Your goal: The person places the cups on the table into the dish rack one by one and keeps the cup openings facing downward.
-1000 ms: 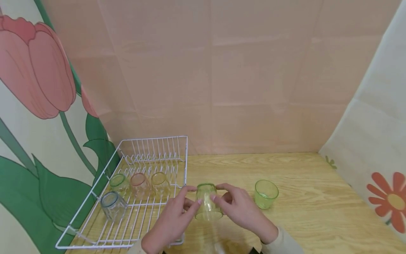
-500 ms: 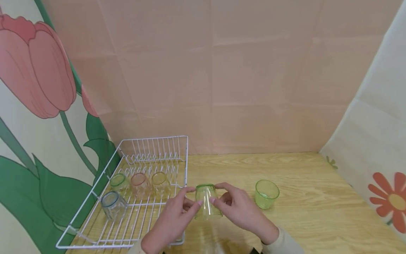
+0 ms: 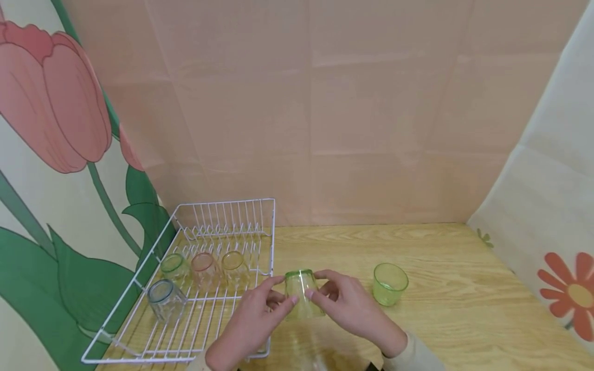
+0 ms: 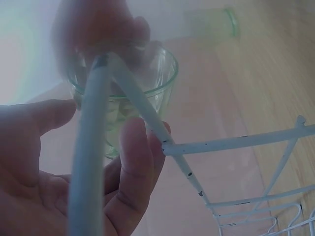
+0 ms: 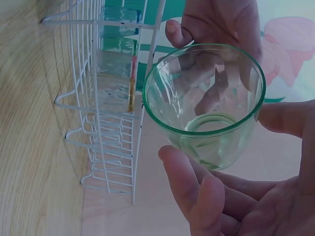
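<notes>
In the head view, both hands hold a green-tinted drinking glass [image 3: 300,282] upside down, beside the right edge of a white wire dish rack [image 3: 273,237]. My left hand [image 3: 252,314] grips its left side with thumb and fingers. From the opposite side, the right hand [image 3: 355,306] pinches it, thumb toward me. The glass's wide mouth [image 5: 204,132] faces the right wrist camera and looks bare inside. To the right, a second green glass [image 3: 390,284] stands upright on the wood-grain table [image 3: 445,293].
Upside down in the rack stand a green glass [image 3: 174,268], a pink glass [image 3: 205,270], a yellow glass [image 3: 235,269] and, nearer, a blue-based glass [image 3: 166,301]. A pinkish sheet [image 3: 371,129] hangs behind the table. Flower-printed sheets flank both sides.
The held glass has tilted slightly, so its lower rim shows less in the head view. Both hands have barely moved. The other glasses and the rack stay put.
</notes>
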`<state>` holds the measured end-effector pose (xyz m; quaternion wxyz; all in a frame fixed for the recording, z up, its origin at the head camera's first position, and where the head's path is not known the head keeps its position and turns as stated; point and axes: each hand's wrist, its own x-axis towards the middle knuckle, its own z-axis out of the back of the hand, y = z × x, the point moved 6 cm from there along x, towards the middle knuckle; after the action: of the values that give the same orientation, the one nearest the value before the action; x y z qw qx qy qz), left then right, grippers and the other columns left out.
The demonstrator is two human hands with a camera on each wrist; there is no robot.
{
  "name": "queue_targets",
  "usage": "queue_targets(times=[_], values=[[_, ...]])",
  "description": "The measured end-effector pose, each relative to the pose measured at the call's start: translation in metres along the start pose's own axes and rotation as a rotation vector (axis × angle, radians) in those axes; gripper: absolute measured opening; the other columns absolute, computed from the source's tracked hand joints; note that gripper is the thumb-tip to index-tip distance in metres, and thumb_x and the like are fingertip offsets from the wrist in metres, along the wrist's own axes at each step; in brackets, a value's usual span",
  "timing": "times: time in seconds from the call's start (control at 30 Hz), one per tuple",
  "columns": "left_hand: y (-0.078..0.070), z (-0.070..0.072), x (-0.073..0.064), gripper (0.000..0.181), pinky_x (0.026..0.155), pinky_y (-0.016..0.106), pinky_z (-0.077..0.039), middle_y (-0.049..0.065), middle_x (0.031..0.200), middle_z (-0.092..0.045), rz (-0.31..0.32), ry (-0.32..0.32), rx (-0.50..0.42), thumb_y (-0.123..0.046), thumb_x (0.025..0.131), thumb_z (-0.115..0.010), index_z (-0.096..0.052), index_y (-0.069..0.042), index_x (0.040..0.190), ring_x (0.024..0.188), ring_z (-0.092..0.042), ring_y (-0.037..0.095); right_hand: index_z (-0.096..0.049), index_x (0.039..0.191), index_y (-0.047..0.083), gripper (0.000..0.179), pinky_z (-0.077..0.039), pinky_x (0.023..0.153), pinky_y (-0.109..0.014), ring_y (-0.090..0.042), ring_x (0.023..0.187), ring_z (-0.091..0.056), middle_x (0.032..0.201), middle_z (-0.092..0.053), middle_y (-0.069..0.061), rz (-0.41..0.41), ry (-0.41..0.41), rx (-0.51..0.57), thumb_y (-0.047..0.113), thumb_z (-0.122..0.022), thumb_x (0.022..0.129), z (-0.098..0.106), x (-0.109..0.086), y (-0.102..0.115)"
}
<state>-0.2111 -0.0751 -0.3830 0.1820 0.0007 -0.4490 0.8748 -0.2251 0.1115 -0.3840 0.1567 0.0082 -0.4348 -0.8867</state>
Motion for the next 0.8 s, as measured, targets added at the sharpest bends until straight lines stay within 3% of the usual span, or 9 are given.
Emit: queue_targets(times=[0.37,0.8], values=[[0.0001,0.0025,-0.0008,0.065,0.075,0.037,-0.055,-0.004,0.098,-0.076,0.009,-0.001,0.005,-0.055,0.096,-0.060,-0.053,-0.005,0.138,0.084,-0.067,0.007,-0.062,0.129,0.007,0.056,-0.049,0.062,-0.025,-0.005,0.074,-0.061,0.093,-0.073,0.007,0.060,0.002,-0.055,0.048,-0.069,0.091,0.0010,-0.0026,0.0058],[0.0004,0.0029,-0.0007,0.059,0.067,0.028,-0.053,-0.002,0.095,-0.075,-0.006,-0.017,-0.024,-0.051,0.096,-0.062,-0.055,-0.007,0.136,0.080,-0.066,0.005,-0.061,0.128,0.012,0.050,-0.049,0.063,-0.024,-0.002,0.076,-0.063,0.099,-0.075,0.002,0.148,0.003,-0.059,0.045,-0.070,0.091,0.0000,-0.0050,0.0080]])
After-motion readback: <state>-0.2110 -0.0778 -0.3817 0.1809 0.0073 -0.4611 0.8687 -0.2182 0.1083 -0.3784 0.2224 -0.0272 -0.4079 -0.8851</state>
